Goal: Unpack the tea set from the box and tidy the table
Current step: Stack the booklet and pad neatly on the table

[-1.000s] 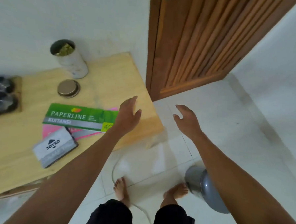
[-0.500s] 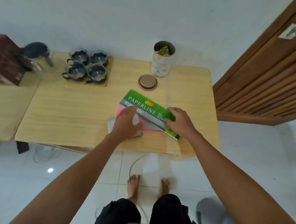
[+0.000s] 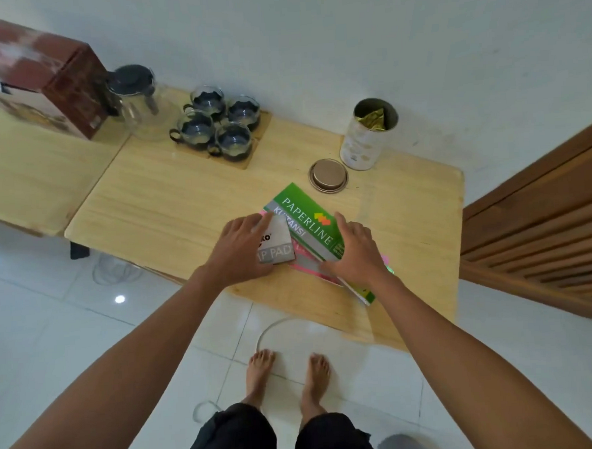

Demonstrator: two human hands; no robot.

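Note:
A brown tea set box [image 3: 57, 75] stands at the far left of the wooden table [image 3: 170, 210]. Beside it are a glass teapot [image 3: 137, 98] and several glass cups [image 3: 217, 125] on a small wooden tray [image 3: 250, 158]. My left hand [image 3: 237, 251] grips a grey stamp pad box [image 3: 278, 247], which lies partly on a green Paperline book [image 3: 308, 220]. My right hand [image 3: 354, 252] lies over the near end of the green book, thumb at the edge of the pink book [image 3: 311, 273] under it.
An open white tin [image 3: 365, 141] with a gold bag inside stands at the back right, its round lid [image 3: 328, 176] lying in front of it. A wooden door [image 3: 544, 218] is at the right. My bare feet [image 3: 288, 372] stand on white floor tiles near a cable.
The view swung left from the door to the whole table. Both hands came down onto the books, and my left hand has drawn the stamp pad box up against the green book.

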